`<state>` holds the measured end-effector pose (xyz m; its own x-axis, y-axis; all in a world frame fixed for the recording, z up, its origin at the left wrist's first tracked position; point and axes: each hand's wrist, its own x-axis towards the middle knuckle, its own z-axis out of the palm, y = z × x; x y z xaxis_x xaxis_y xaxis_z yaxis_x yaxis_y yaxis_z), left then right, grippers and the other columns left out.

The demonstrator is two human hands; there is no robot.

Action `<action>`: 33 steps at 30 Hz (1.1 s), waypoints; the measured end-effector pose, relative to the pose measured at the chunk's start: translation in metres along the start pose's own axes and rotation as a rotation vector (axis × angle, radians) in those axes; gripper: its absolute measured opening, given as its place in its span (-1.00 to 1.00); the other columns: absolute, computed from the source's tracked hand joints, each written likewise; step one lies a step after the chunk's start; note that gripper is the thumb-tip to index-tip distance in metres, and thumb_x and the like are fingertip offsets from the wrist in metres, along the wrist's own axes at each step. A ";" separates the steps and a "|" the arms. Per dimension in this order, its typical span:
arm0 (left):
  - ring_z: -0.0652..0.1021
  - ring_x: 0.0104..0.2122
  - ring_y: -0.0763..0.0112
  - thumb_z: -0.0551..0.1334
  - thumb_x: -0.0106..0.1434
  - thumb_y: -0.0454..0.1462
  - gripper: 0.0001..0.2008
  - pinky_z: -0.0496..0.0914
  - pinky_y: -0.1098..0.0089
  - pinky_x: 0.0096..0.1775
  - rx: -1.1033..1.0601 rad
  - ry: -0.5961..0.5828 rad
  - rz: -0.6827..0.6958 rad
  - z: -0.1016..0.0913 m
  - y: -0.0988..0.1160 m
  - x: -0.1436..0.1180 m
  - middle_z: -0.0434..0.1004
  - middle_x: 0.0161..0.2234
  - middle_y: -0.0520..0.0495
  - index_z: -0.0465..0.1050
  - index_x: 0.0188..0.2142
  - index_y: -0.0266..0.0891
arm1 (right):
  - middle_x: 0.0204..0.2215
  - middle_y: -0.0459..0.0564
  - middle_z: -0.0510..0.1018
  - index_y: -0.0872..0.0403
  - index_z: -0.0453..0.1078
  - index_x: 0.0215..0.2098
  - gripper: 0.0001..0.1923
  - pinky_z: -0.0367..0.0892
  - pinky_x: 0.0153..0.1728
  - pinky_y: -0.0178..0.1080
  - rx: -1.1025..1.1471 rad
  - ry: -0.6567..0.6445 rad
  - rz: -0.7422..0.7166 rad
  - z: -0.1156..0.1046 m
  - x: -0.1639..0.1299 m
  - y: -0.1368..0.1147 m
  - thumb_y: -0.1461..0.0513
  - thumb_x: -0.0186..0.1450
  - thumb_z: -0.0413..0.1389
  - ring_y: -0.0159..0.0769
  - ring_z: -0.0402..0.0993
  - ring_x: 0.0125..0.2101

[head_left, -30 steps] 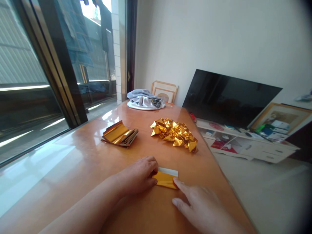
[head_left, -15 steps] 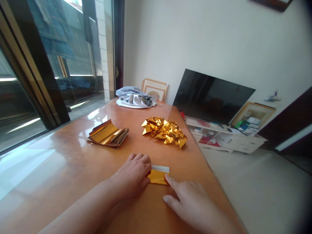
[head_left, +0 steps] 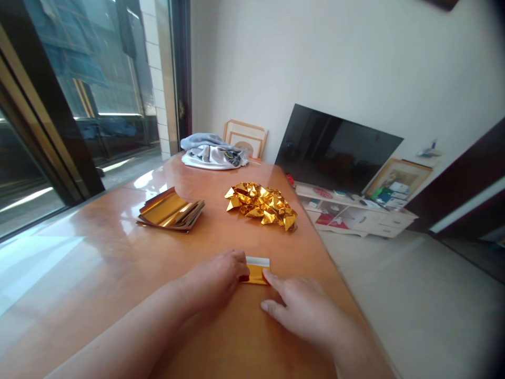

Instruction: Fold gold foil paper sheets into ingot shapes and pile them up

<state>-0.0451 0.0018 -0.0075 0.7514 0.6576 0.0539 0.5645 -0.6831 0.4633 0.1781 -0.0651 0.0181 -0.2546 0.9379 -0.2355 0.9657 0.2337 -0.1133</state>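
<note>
A small folded sheet of gold foil paper (head_left: 257,273) lies on the table in front of me, a pale strip showing along its far edge. At its left end the fingers of my left hand (head_left: 223,276) are curled closed on it, partly hiding that end. My right hand (head_left: 302,305) touches the paper's right side with the index fingertip. Its thumb is spread away, and nothing is held in it. Beyond my left hand rests a stack of gold foil sheets (head_left: 169,209). Farther right sits a heap of folded gold foil pieces (head_left: 262,204).
The glossy wooden table (head_left: 118,263) ends in an edge on my right. A bundle of pale cloth (head_left: 211,152) lies at its far end, before leaning picture frames (head_left: 245,137). A television (head_left: 335,150) stands above a white cabinet (head_left: 359,216). Glass doors are on the left.
The view has shifted slightly, so everything sits a little higher and to the left. My left hand's fingers look lower and flatter over the paper; my right index finger still touches its right side.
</note>
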 end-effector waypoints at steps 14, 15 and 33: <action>0.49 -0.30 0.38 0.10 0.35 -0.26 -0.76 0.35 0.42 -0.20 -0.070 0.069 0.029 0.005 -0.006 0.001 0.45 -0.24 -0.05 0.55 -0.31 -0.14 | -0.01 0.21 0.61 -0.09 0.10 0.40 -0.24 0.32 -0.06 0.07 -0.083 -0.077 0.001 -0.004 -0.007 -0.004 -0.19 0.34 -0.07 0.19 0.53 -0.03; 0.49 -0.32 0.38 0.08 0.37 -0.23 -0.72 0.35 0.41 -0.22 -0.072 0.071 0.014 0.005 -0.007 0.002 0.44 -0.25 -0.05 0.54 -0.35 -0.16 | -0.02 0.22 0.61 -0.08 0.08 0.41 -0.23 0.31 -0.05 0.07 -0.092 -0.078 0.005 -0.005 -0.008 -0.004 -0.19 0.34 -0.08 0.19 0.53 -0.03; 0.49 -0.23 0.32 0.20 0.22 -0.35 -0.79 0.37 0.39 -0.13 -0.119 0.094 0.004 0.012 -0.013 0.006 0.45 -0.18 -0.08 0.60 -0.23 -0.12 | -0.13 0.18 0.65 -0.04 0.02 0.43 -0.20 0.30 -0.17 -0.08 -0.162 0.073 0.146 -0.007 -0.023 -0.012 -0.22 0.36 -0.11 0.08 0.58 -0.12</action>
<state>-0.0440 0.0106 -0.0241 0.7148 0.6859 0.1362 0.5133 -0.6469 0.5640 0.1731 -0.0880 0.0316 -0.1133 0.9794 -0.1671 0.9890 0.1272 0.0749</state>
